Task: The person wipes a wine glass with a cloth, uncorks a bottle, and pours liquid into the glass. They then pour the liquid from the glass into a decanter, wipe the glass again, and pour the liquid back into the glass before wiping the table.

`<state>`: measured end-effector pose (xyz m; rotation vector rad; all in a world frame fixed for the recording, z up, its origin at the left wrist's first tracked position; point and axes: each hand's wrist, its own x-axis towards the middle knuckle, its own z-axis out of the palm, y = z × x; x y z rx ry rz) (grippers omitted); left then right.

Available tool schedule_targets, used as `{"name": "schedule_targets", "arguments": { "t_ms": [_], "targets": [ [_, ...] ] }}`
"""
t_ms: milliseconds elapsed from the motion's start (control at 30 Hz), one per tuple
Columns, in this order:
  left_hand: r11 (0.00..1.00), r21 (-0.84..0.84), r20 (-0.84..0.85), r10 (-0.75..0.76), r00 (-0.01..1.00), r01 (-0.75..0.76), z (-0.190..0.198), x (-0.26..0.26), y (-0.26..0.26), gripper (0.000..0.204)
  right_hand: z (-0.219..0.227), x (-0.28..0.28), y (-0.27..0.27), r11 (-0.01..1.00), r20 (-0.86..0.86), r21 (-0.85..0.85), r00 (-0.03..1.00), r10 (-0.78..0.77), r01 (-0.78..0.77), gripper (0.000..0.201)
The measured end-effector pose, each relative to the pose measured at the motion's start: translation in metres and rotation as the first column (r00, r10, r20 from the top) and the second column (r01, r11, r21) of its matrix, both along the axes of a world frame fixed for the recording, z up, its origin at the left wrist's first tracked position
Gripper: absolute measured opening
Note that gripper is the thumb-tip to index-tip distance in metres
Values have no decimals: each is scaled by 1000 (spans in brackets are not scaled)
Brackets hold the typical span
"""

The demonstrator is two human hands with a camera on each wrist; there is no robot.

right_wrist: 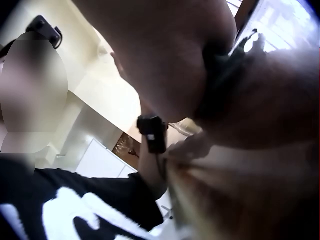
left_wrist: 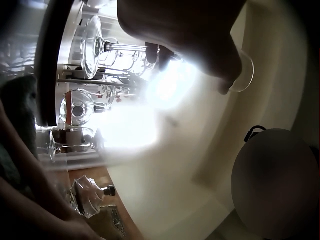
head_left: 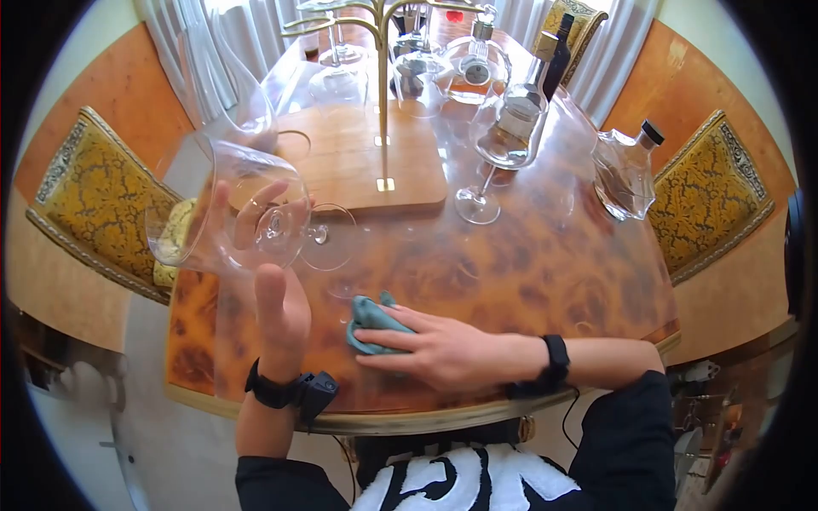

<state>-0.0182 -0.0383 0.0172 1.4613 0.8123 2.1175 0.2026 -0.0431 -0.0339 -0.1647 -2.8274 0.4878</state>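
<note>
My left hand is raised over the left part of the table, fingers and thumb about a large clear wine glass. The glass lies tilted on its side, bowl to the left and round foot toward the right, and fingers show through it. In the left wrist view that hand is a dark shape, with a curved glass edge beside its fingertips. Low over the table front, my right hand grips a bunched teal cloth. The right wrist view shows the cloth darkly, tucked between thumb and fingers.
A gold stand with hanging glasses rises from a wooden board. Behind the left hand stands a tall glass decanter. An upright wine glass, a faceted bottle, a round bottle and a dark bottle stand rightward.
</note>
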Motion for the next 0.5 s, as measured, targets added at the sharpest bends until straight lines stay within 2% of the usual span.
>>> {"name": "schedule_targets", "arguments": {
  "t_ms": [67, 133, 200, 267, 300, 500],
  "targets": [
    [998, 21, 66, 58, 996, -59, 0, -8, 3, 93, -4, -17, 27, 998, -41, 29, 998, 54, -53, 59],
    [995, 46, 103, 88, 991, -93, -2, -15, 10, 91, 0, -26, 51, 998, -16, 29, 999, -48, 48, 56],
    [991, 65, 143, 110, 984, -121, -2, -18, 12, 89, -10, -27, 74, 995, -71, 65, 995, -65, 70, 55],
    [992, 61, 145, 105, 984, -115, -1, -20, 12, 87, -13, -17, 86, 976, -87, 98, 978, -189, 197, 53],
    [990, 62, 145, 116, 983, -126, 0, -21, 11, 87, -9, -8, 87, 956, -89, 146, 966, -242, 253, 52],
    [974, 150, 124, 152, 981, -170, 4, -37, 13, 83, 12, 41, 69, 919, -41, 189, 938, -345, 346, 51]
  ]
}}
